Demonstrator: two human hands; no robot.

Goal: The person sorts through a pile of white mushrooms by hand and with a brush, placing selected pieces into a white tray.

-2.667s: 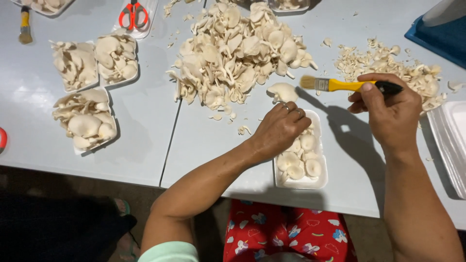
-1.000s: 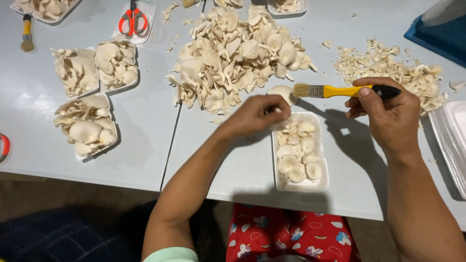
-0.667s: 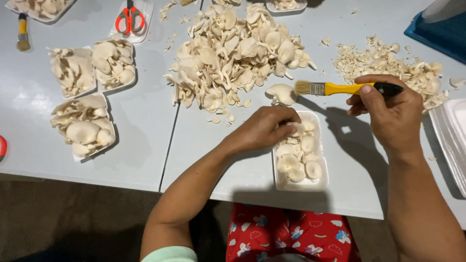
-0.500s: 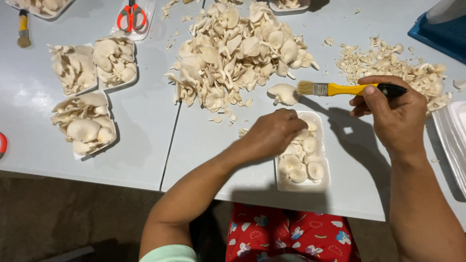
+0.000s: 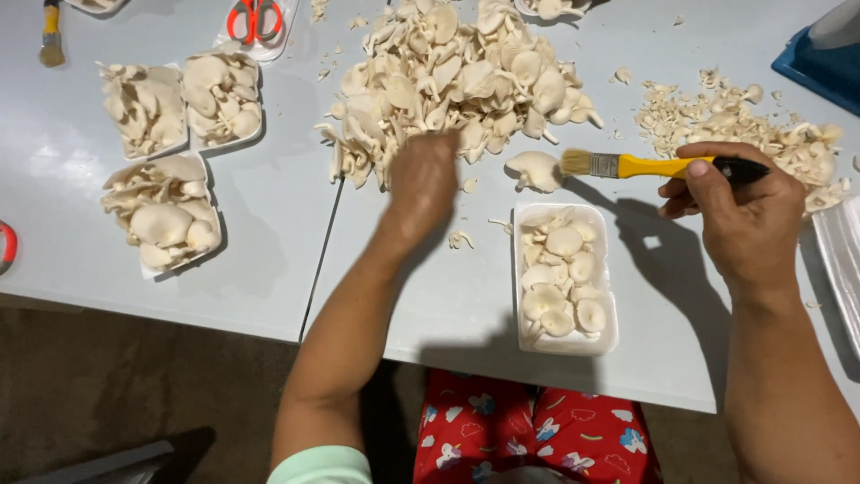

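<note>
The left hand (image 5: 421,179) blurs at the mushroom pile (image 5: 466,76), its fingers unreadable. The right hand (image 5: 739,215) grips a yellow brush (image 5: 654,166), bristles beside a loose mushroom (image 5: 535,170).

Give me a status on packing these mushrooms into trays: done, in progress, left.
Done: three white foam trays at the left sit filled with pale oyster mushrooms. In hand: the white tray nearest the person is partly filled; the left hand, blurred, reaches at the big loose mushroom pile, and the right hand holds a yellow-handled brush. Left: that large pile.
</note>
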